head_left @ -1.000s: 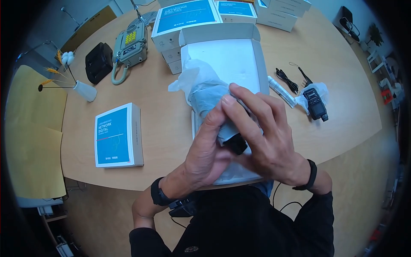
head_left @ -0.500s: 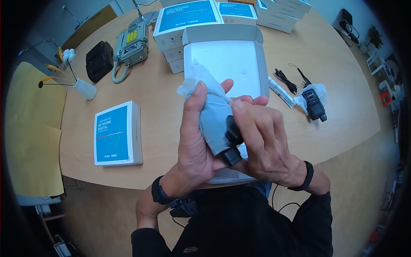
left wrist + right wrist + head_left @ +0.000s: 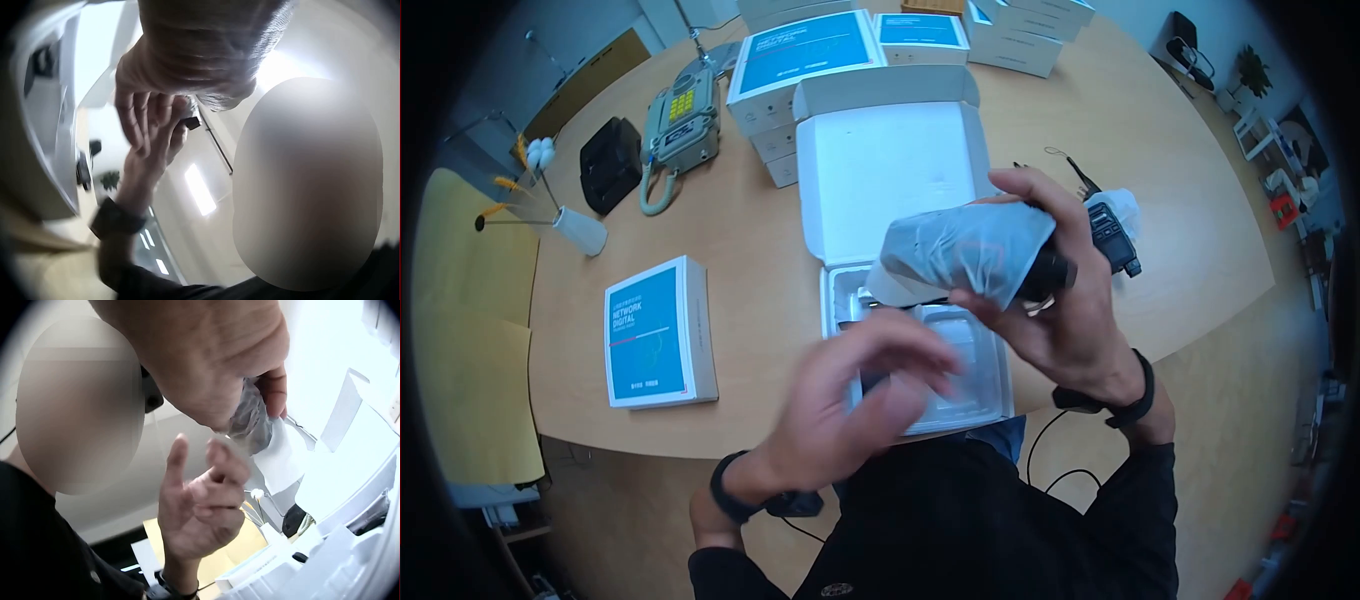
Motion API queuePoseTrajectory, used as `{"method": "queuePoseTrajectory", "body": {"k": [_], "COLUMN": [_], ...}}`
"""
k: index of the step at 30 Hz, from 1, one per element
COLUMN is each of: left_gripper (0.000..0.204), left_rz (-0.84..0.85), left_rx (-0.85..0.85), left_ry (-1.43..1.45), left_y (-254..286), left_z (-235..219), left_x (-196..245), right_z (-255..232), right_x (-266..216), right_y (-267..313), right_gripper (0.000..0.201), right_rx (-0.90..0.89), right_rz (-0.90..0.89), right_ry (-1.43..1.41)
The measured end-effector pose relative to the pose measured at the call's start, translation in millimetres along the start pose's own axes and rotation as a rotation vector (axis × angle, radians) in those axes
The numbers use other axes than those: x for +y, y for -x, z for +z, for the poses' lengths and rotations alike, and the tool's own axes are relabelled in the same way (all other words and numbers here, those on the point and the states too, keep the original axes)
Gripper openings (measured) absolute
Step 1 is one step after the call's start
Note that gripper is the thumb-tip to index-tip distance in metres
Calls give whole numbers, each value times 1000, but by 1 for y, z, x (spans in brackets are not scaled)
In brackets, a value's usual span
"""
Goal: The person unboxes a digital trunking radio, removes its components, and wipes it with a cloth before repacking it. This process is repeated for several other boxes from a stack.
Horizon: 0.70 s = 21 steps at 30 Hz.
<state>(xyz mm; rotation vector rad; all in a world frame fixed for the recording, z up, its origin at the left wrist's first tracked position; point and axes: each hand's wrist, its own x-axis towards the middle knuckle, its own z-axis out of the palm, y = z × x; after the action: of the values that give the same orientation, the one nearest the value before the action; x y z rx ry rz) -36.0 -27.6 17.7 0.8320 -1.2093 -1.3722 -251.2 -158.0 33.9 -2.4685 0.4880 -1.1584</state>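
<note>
In the head view my right hand grips a black device in a thin translucent bag, thumb below and fingers over the top. The device's dark end sticks out of the bag near the palm, while the loose end of the wrapping points left. My left hand, blurred, is apart from it over the front of the open white box; its fingers are loosely bent and hold nothing. A clear moulded tray lies in the box under both hands. The right wrist view shows the crumpled bag in my right fingers.
A handheld radio lies on white wrapping to the right. At left are a blue-and-white box, a vase, a desk telephone and a black case. Stacked boxes stand at the back.
Both hands were on the wrapped device, turning it. Now the left hand has let go and moved down and left, while the right hand holds the device further right, its bag pointing left.
</note>
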Motion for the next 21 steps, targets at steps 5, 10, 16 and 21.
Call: {"method": "queuePoseTrajectory", "body": {"k": [5, 10, 16, 21], "left_gripper": [86, 64, 53, 55], "left_rz": [435, -210, -250, -388], "left_rx": [179, -184, -134, -203], "left_ry": [-946, -101, 240, 242], "left_y": [-36, -54, -46, -42], "left_z": [0, -6, 4, 5], "left_x": [30, 7, -17, -14], "right_z": [-13, -9, -18, -26], "right_x": [-14, -12, -9, -12], "right_y": [-10, -5, -1, -7], "right_gripper": [74, 89, 59, 41], "right_rx": [-345, -66, 14, -81], "right_rz": [267, 126, -288, -220], "right_ry": [-290, -231, 103, -58]}}
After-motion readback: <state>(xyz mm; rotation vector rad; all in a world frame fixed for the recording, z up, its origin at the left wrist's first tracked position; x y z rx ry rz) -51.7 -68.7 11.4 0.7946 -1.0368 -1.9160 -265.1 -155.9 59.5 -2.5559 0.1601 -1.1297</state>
